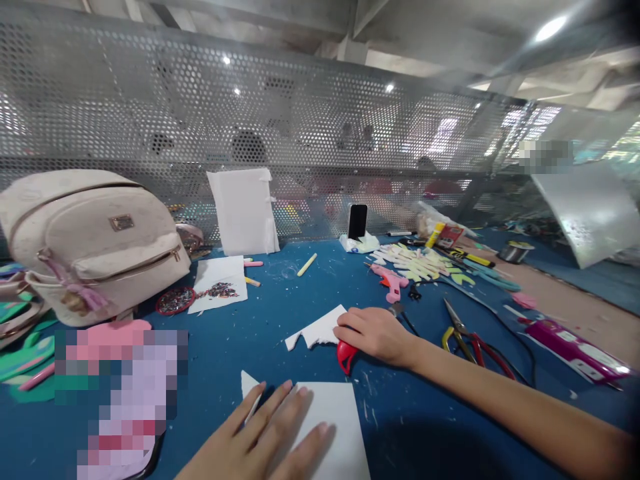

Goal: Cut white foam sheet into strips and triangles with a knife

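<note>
Left hand spread flat, pinning a white foam sheet at lower centre of the frame so it lies still — right hand closed over a red-handled cutter at mid-frame, beside a jagged white offcut.

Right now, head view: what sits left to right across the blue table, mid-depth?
Beige backpack → round red dish of beads → paper with glitter → jagged white foam piece → right hand on red-handled tool → pliers with red and yellow handles → purple glue gun box.
</note>
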Motion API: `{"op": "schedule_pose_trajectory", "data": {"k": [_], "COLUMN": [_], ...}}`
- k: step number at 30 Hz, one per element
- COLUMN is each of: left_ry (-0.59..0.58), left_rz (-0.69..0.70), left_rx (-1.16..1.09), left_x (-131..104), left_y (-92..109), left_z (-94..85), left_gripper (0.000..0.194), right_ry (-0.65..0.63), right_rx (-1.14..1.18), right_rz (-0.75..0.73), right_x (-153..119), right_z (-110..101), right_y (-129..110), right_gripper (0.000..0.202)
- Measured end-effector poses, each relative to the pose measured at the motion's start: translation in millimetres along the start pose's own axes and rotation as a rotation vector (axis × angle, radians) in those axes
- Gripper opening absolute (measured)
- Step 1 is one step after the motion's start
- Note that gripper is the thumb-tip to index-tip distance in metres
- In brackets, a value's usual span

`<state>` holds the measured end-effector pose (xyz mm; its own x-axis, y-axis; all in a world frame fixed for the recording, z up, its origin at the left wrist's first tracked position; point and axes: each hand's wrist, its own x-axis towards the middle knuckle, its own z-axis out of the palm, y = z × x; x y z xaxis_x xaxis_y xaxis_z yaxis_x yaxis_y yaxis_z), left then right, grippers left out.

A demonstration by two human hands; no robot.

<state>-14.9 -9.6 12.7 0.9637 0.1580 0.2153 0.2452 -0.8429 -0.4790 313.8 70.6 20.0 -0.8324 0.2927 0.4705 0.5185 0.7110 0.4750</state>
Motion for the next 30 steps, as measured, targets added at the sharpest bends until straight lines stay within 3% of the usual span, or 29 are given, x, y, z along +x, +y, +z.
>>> {"op": "schedule_pose_trajectory", "data": {"k": [6, 13, 19, 24, 26, 28, 30], "left_ry": [0.009, -0.117, -0.047, -0.003, -0.091, -0.049, 0.044], "left_rz": [-0.146, -0.184, -0.223, -0.238, -0.307, -0.309, -0.348], "left_rx": [-0.06, -0.415, -0.585, -0.537, -0.533, -0.55, -0.53], "left_x": [7.7, 16.2, 24.8, 31.3, 37.6, 48.9, 65.9], "left_y": [10.4, 13.4, 14.1, -8.5, -24.0, -45.6, -75.1], "left_z": [20.8, 19.6, 28.8, -4.5, -18.3, -22.0, -13.5], "left_gripper": [0.067, 0.072, 0.077, 0.091, 0.099, 0.097, 0.089], "right_ry": [-0.025, -0.024, -0.033, 0.005, 0.068, 0.142, 0.213], "right_rx": [0.0, 0.006, 0.061, 0.192, 0.227, 0.223, 0.197], "right_rz": [-0.005, 0.014, 0.149, 0.409, 0.51, 0.57, 0.599], "right_x": [-5.0, -11.9, -30.4, -50.3, -56.5, -60.8, -63.5], "right_z": [-4.6, -10.9, -23.9, -47.3, -58.0, -67.7, -75.6], "right_y": [-0.4, 5.8, 14.8, 27.9, 34.4, 40.8, 45.8], "right_gripper": [0.02, 0.021, 0.022, 0.03, 0.035, 0.036, 0.033]}}
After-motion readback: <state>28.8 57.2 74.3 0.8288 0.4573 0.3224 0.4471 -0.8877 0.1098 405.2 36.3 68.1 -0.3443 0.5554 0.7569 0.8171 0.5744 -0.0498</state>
